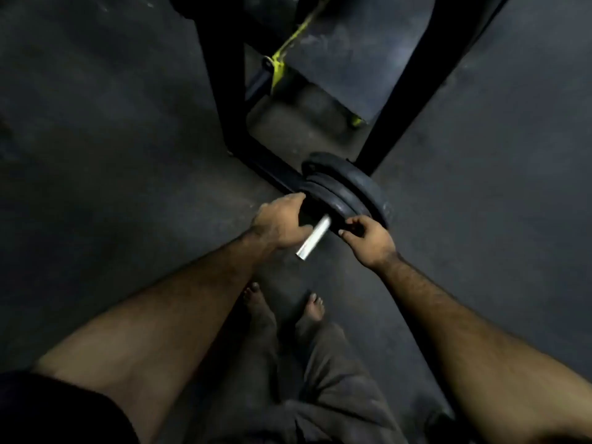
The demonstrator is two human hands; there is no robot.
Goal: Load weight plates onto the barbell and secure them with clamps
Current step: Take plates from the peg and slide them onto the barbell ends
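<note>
The silver barbell sleeve [315, 237] points toward me in the middle of the head view. Three black weight plates [349, 190] sit on it side by side, the farthest one the largest. My left hand [280, 224] grips the left rim of the nearest plate [330, 203]. My right hand [368, 240] pinches the same plate's right rim with thumb and fingers. The bare end of the sleeve sticks out between my two hands. No clamp is visible.
A black steel rack frame [221, 75] stands behind the plates, its base bar running along the floor. A yellow-green strap [282, 59] hangs inside it. The floor [96, 123] is dark rubber. My bare feet [282, 306] are right below the sleeve end.
</note>
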